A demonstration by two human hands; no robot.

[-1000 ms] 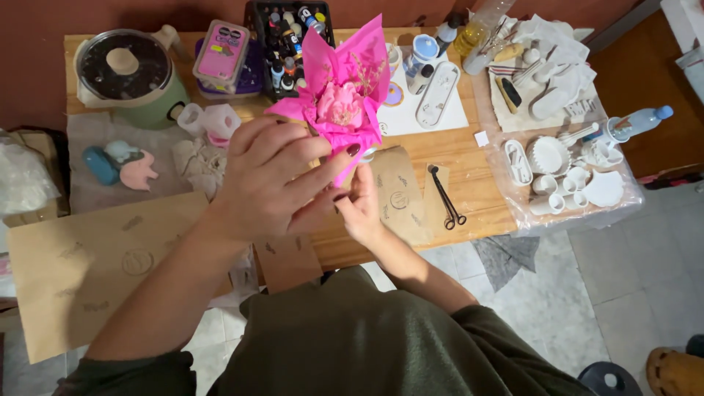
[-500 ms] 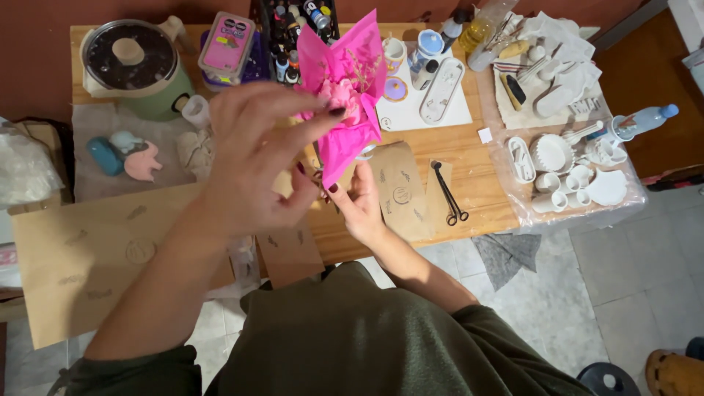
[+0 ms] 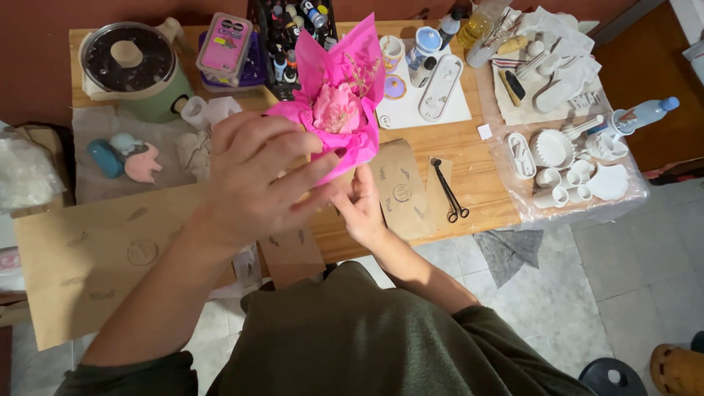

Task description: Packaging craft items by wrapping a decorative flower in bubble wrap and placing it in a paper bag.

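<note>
Head view: two hands, left [image 3: 253, 176] and right [image 3: 364, 202], both clasping one pink paper-wrapped bouquet [image 3: 339, 110]

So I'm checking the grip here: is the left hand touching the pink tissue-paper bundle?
Touching. The head view shows the left hand with its fingers lying across the lower edge of the pink tissue-paper bundle, with no gap visible.

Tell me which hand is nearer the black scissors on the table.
Right. The right hand sits just left of the black scissors, under the pink paper bouquet; the left hand is farther left.
</note>
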